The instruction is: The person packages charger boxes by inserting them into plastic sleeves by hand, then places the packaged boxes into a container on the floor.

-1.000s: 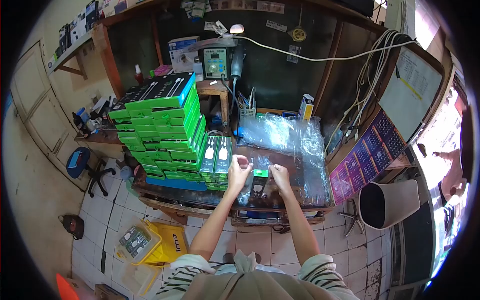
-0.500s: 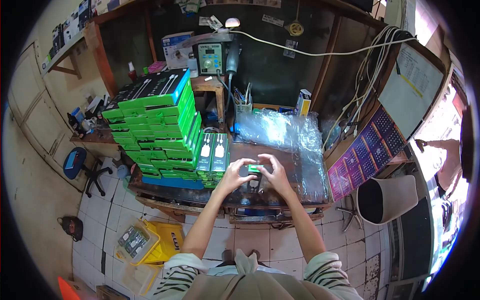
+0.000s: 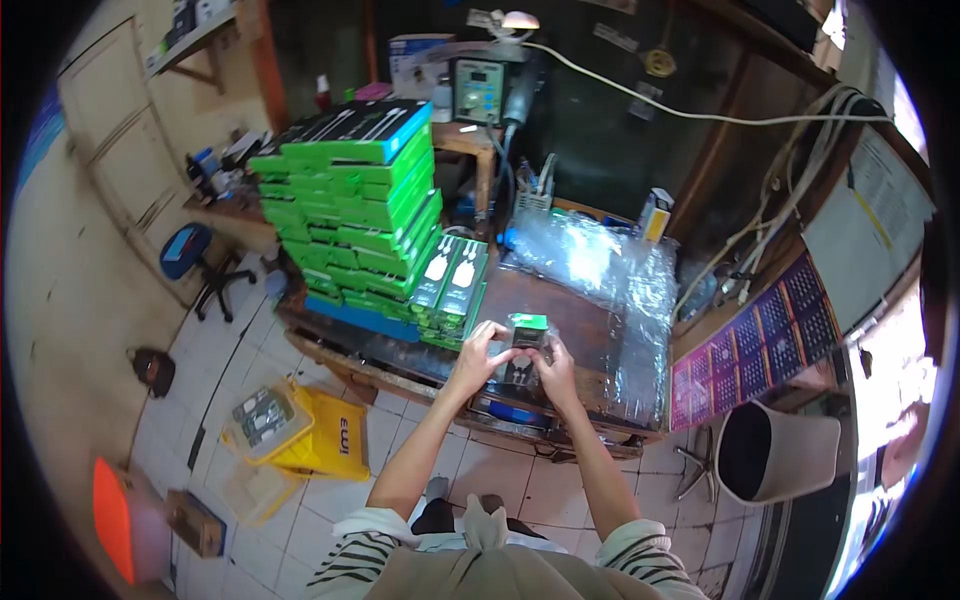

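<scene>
A small black box with a green end point(image 3: 529, 334) is held upright near the front edge of the dark wooden desk point(image 3: 560, 300). My left hand point(image 3: 482, 355) grips its left side, fingers bent. On its right side my right hand point(image 3: 553, 368) pinches it, and both thumbs meet in front. Clear film seems to surround the box, though its edges are hard to make out. Two similar black boxes with white pictures point(image 3: 449, 272) lie side by side on a low stack, left of my hands.
A tall stack of green-edged boxes point(image 3: 350, 205) stands at the left. Clear plastic film point(image 3: 640, 330) covers the desk's right side. A yellow container point(image 3: 325, 435) sits on the floor, a chair point(image 3: 790, 450) stands at the right, and cables point(image 3: 790, 200) hang behind.
My hands have moved from the top of the box to its sides, with the thumbs now meeting in front. The camera view has turned and tilted down.
</scene>
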### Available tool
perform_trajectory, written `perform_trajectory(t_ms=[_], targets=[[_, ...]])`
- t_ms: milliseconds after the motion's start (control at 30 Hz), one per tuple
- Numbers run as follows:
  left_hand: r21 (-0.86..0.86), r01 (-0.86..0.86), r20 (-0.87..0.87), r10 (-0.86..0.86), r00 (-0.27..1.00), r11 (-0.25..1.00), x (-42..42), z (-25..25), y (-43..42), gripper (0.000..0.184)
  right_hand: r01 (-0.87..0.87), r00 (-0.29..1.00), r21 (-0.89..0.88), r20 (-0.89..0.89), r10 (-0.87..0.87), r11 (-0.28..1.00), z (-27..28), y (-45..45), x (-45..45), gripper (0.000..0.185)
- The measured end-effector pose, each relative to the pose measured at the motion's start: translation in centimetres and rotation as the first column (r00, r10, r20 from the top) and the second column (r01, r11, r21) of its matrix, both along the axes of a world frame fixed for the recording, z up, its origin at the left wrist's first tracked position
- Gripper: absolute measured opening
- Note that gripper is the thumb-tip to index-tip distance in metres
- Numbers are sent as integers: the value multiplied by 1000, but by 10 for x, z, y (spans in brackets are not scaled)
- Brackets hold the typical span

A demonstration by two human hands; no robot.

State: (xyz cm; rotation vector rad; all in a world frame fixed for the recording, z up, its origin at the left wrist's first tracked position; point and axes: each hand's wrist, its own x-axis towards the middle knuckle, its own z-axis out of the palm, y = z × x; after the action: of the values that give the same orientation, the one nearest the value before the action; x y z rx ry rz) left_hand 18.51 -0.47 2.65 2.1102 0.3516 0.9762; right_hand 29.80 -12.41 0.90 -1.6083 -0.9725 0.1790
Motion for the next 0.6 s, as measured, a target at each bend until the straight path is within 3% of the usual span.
perform_trajectory(t_ms=[33,100,133,233,267,333,367,433,500,533,600], targets=[[-137,1,2,-1,1000,991,-4,6,-6,31,-40,999,0,-4,40,999,6,0,-2,36],[-55,-49,135,56,989,997,-17,13,-13,33,0,999,72,36,-3,997,13,2,-12,34],[-84,-45,155,57,986,995,-28,24,-18,36,-81,995,73,-55,85,994,28,3,-21,31],[-387,148,458,51,887,910,-63,28,-24,45,-318,935,157,-111,337,935,34,21,-49,28],[-388,92,457,105,883,917,-83,32,-25,45,-398,906,198,-71,418,896,37,29,-64,26],[-579,17,286,183,941,815,-127,39,-28,55,-502,832,221,-141,537,836,38,48,-97,26],[-579,-32,284,239,929,814,-147,36,-29,55,-548,775,248,-209,596,799,37,57,-114,25],[-439,-447,45,516,855,779,-188,23,-30,57,-644,673,249,-267,690,724,25,79,-149,24],[-441,-523,60,605,794,729,-227,6,-30,50,-719,682,118,-65,728,684,15,101,-185,25],[-491,-579,22,674,738,651,-245,0,-30,48,-761,593,205,-164,788,615,21,105,-212,28],[-597,-621,-22,763,645,508,-280,-26,-25,45,-834,460,162,-322,827,527,4,120,-252,29]])
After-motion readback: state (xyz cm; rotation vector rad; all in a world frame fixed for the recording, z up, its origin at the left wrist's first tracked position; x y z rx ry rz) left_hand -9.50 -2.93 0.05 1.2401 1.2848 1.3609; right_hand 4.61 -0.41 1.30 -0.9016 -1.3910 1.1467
